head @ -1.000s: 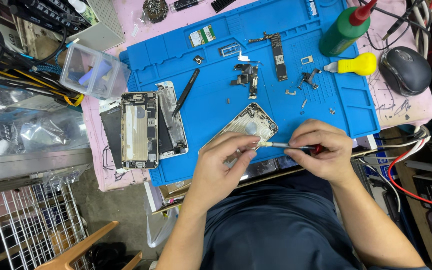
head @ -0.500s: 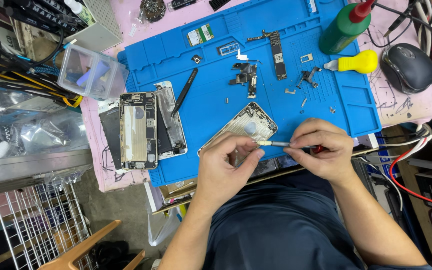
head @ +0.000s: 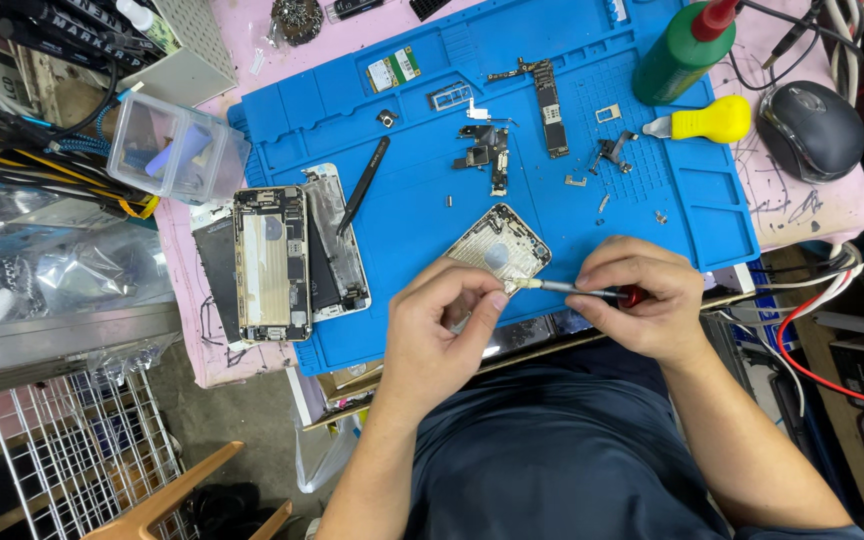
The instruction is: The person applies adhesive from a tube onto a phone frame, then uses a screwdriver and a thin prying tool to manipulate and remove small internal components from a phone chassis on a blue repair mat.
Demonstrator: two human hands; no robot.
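- Little has been moved since the earlier frames: the screwdriver (head: 577,290) is kept level, its tip brought up to the left thumb, and both hands are held in nearly the same place.
- The left hand (head: 439,335) is curled, with thumb and forefinger pinched at the screwdriver's tip; what lies between them cannot be made out.
- The right hand (head: 645,297) is closed around the screwdriver's red handle.
- A phone shell (head: 497,248) is seen lying on the blue mat (head: 412,215) just above the hands, partly covered by the left fingers.
- An opened phone (head: 270,262) is laid at the mat's left edge, with black tweezers (head: 364,185) beside it.
- A circuit board (head: 547,98) and small parts are scattered higher up.
- A green bottle (head: 674,55), a yellow tool (head: 704,120) and a mouse (head: 810,115) are set at the right on the table.
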